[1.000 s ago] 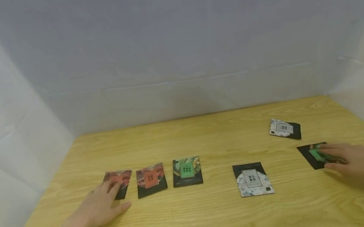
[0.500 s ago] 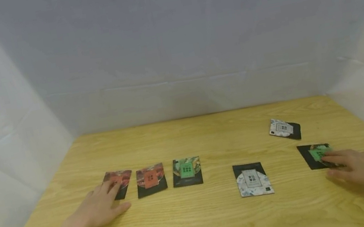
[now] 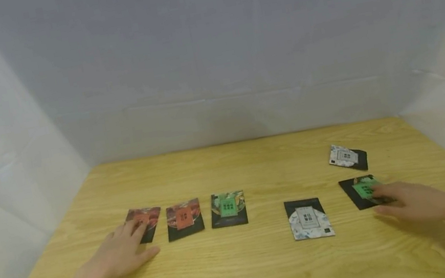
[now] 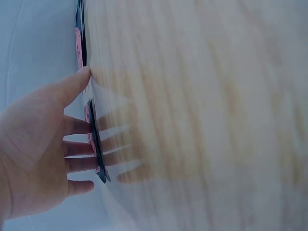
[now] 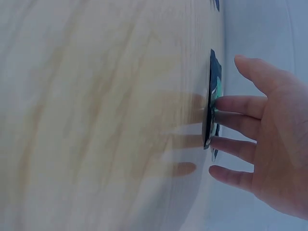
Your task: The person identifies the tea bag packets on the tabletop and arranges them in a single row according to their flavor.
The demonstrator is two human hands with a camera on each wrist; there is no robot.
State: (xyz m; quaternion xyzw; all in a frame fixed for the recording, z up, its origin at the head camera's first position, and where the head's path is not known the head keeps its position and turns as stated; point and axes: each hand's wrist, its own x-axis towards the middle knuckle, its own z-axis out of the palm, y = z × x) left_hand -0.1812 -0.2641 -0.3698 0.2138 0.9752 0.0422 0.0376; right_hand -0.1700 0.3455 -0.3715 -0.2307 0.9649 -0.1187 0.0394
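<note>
My right hand (image 3: 412,200) reaches over the right green packet (image 3: 359,192) on the counter (image 3: 229,277), fingers straight and spread, thumb apart from them, nothing pinched. The right wrist view shows three fingertips at the packet's face and the little finger clear of it. My left hand (image 3: 124,253) rests much the same way on the left red packet (image 3: 149,216): long fingers laid on it, thumb out to the side, no grip.

I judge the step in hand to be positioning the right green packet by fingertip contact. It lies askew on the right of the counter, nearer me than the far white packet (image 3: 347,157), with the near white packet (image 3: 309,219) well to its left.

Over on my left, the right red packet (image 3: 184,219) sits beside the one I touch, then the left green packet (image 3: 228,209), with gaps between.

To my mind the next move calls for light, even pressure from my right fingers, so the packet neither buckles nor twists, and for steering clear of the near white packet. My left hand need only rest quietly, lest it skew the red one.
</note>
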